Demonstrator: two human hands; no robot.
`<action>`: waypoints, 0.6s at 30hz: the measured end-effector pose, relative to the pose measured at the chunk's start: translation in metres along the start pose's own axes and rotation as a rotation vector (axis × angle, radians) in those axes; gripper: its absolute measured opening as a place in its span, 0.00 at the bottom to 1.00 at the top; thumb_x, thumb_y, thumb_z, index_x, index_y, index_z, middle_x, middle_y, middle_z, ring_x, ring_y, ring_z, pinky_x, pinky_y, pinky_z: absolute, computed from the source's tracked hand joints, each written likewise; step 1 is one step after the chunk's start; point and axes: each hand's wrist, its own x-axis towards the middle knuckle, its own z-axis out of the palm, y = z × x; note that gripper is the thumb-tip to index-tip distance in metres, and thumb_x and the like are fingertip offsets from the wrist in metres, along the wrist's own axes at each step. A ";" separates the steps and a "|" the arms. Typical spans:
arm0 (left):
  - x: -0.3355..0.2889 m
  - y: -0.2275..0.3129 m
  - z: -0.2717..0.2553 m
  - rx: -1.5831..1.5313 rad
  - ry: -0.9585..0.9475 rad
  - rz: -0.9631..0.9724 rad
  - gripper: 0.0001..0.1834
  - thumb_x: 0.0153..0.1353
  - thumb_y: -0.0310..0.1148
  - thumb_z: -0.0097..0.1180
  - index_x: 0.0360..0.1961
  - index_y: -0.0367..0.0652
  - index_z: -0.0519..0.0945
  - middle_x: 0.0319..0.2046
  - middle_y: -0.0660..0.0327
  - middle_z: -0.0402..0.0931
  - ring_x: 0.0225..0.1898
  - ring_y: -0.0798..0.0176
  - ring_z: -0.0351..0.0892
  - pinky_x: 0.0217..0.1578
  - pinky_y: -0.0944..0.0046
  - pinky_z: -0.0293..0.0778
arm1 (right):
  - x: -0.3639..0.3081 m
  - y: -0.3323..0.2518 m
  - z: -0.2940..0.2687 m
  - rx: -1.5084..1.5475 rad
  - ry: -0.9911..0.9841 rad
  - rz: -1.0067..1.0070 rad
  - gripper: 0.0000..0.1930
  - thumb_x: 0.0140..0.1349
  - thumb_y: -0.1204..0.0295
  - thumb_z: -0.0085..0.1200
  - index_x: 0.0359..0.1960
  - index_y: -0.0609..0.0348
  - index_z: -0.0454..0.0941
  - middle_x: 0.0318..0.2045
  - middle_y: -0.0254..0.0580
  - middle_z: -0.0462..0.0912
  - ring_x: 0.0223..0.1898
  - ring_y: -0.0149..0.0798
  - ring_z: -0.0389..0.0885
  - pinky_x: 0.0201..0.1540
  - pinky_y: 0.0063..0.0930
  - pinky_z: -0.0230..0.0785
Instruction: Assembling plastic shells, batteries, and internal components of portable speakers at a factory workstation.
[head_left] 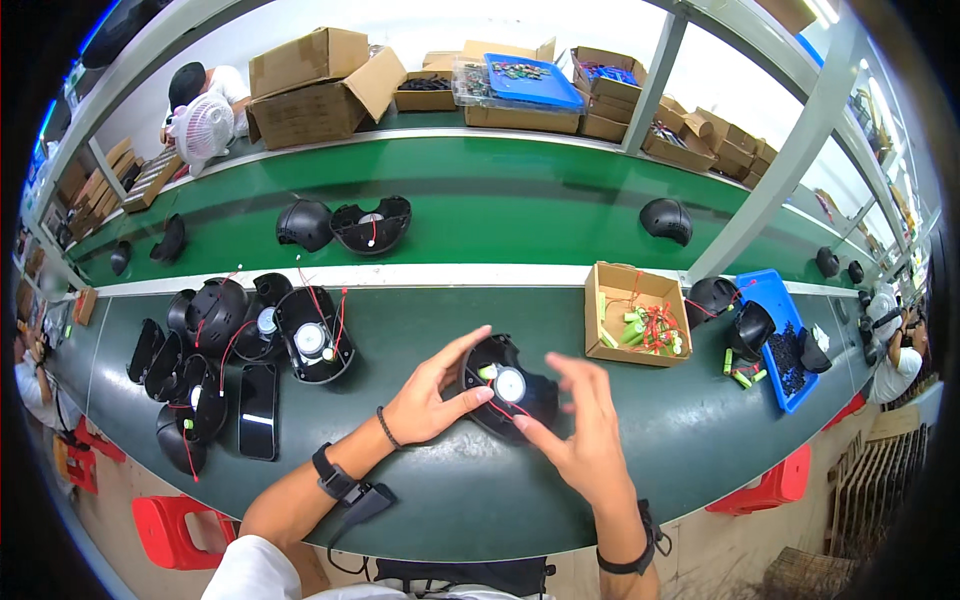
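Over the near middle of the bench I hold a black plastic half shell (pixel 538 398), its hollow side facing up. Inside it sit a round white speaker (pixel 509 384), a small light-green cylindrical part and a red wire (pixel 508 407). My left hand (pixel 437 395) is closed on the shell's left side, with its thumb over the rim. At the opposite side, my right hand (pixel 588 435) has its fingers raised and apart. Its thumb tip is at the near rim by the red wire; whether it presses on the wire cannot be made out.
Several black shells (pixel 216 318) and a phone (pixel 258 410) lie left. To the right stand a cardboard box (pixel 597 340) of green battery cells with red wires and a blue tray (pixel 780 290) of small black parts. Beyond, more shells rest on a green conveyor belt (pixel 480 190); metal posts rise there.
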 end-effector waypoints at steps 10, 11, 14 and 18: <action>-0.012 0.030 0.010 0.635 0.163 0.321 0.47 0.62 0.29 0.73 0.79 0.33 0.62 0.73 0.42 0.70 0.74 0.42 0.72 0.74 0.50 0.66 | -0.007 -0.010 0.007 0.192 0.050 0.033 0.13 0.66 0.79 0.68 0.52 0.61 0.88 0.34 0.46 0.90 0.31 0.37 0.90 0.35 0.29 0.81; -0.013 0.032 0.011 0.637 0.160 0.322 0.47 0.62 0.29 0.73 0.79 0.33 0.62 0.73 0.42 0.70 0.74 0.42 0.72 0.74 0.50 0.66 | -0.006 -0.014 0.006 0.284 0.046 0.121 0.11 0.67 0.79 0.66 0.50 0.62 0.88 0.35 0.48 0.89 0.31 0.38 0.90 0.34 0.29 0.81; -0.018 0.037 0.015 0.763 0.175 0.397 0.48 0.60 0.29 0.74 0.79 0.33 0.63 0.73 0.40 0.70 0.73 0.39 0.72 0.73 0.48 0.67 | -0.008 -0.024 0.001 0.374 0.012 0.327 0.08 0.66 0.79 0.67 0.45 0.66 0.88 0.33 0.47 0.89 0.32 0.34 0.90 0.36 0.28 0.83; -0.021 0.039 0.021 0.872 0.265 0.520 0.48 0.60 0.30 0.76 0.78 0.33 0.63 0.73 0.38 0.70 0.72 0.37 0.73 0.72 0.47 0.69 | -0.018 -0.021 0.010 0.244 0.076 0.172 0.06 0.66 0.79 0.67 0.43 0.68 0.87 0.34 0.47 0.89 0.30 0.32 0.89 0.34 0.27 0.81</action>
